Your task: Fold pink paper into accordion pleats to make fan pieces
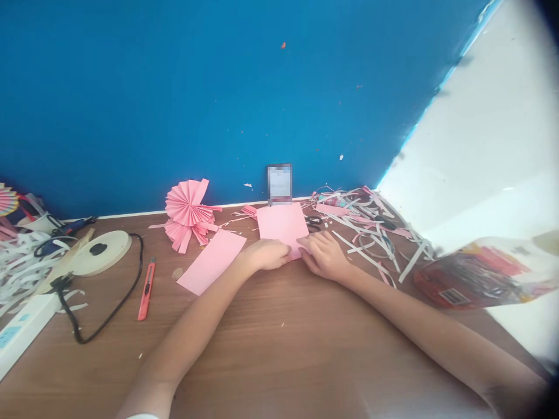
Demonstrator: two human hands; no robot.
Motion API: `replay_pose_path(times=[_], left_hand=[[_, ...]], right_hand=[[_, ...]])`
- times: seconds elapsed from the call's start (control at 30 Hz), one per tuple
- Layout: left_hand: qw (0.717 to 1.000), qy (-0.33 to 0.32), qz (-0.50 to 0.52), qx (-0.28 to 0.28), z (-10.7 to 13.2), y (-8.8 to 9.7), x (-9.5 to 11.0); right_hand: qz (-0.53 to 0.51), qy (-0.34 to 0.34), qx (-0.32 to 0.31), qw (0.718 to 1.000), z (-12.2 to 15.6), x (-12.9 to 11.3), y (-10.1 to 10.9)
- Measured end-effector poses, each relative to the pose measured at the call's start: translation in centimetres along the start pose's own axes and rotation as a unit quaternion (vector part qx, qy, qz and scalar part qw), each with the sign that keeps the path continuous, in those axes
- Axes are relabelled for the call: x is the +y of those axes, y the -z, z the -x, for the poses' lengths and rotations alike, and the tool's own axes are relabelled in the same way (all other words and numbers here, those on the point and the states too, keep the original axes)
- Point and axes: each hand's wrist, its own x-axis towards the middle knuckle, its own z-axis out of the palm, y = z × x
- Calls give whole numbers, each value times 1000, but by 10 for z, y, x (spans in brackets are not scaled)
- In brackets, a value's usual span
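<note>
A sheet of pink paper (pixel 282 224) lies on the brown table with its near edge between my hands. My left hand (pixel 271 255) is closed at the near left part of that edge, fingers curled on the paper. At the near right corner my right hand (pixel 324 254) is closed too, with thumb and fingertips on the paper. A second pink sheet (pixel 212 262) rests beside my left forearm. Behind it are pleated pink paper fans (pixel 187 202), leaning near the wall. Dark scissors (pixel 313 222) show partly, just right of the paper.
A phone (pixel 280 185) stands against the blue wall. Left are a red utility knife (pixel 147 289), a tape roll (pixel 105 253), a black cord (pixel 138 273) and a power strip (pixel 28 326). Right are paper strips (pixel 371 224) and a plastic bag (pixel 484 273).
</note>
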Motion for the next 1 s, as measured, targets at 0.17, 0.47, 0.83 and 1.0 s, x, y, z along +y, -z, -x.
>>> replay_pose_path(times=[0.17,0.47,0.83,1.0], left_hand=[[990,31,104,-84,0,3,-11],[980,60,137,-134,0,7,-16],[965,17,216,-145,5,6,-33],[961,38,224,-160,6,9,-32]], right_hand=[[34,78,-92,992,0,-6,0],[-143,4,-216,966,-13,5,14],[-158,-150,-337,916,-22,16,34],[-182,-193,-349,899,-24,20,32]])
